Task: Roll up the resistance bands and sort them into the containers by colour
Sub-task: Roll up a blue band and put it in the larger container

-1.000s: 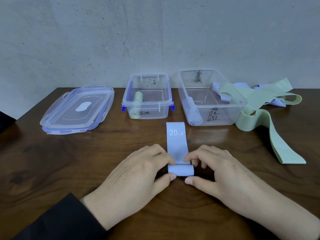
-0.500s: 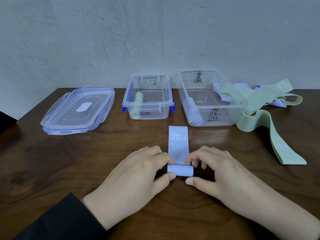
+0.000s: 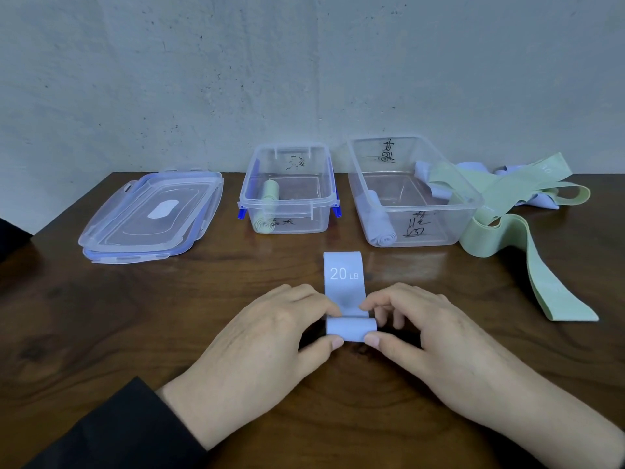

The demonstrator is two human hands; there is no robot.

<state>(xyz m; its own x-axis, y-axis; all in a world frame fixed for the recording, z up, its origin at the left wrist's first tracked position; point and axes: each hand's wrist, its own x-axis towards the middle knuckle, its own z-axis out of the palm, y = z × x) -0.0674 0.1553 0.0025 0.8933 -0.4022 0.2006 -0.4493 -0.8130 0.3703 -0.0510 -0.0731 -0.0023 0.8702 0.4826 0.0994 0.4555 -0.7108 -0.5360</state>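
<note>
A light blue band [image 3: 343,275] marked "20 LB" lies flat on the table, its near end wound into a small roll [image 3: 351,328]. My left hand [image 3: 267,336] pinches the roll's left end between thumb and fingers. My right hand [image 3: 426,330] pinches its right end the same way. Behind stand two clear containers: the smaller one [image 3: 287,203] holds a rolled green band [image 3: 269,201], the larger one [image 3: 470,198] holds a rolled blue band [image 3: 380,223].
Two stacked clear lids [image 3: 148,218] lie at the back left. A heap of loose green bands [image 3: 527,238] and blue bands [image 3: 541,201] sprawls to the right of the larger container. A grey wall stands close behind the table.
The roll has grown a little and the flat part of the blue band is shorter. Both hands stay on the roll's ends.
</note>
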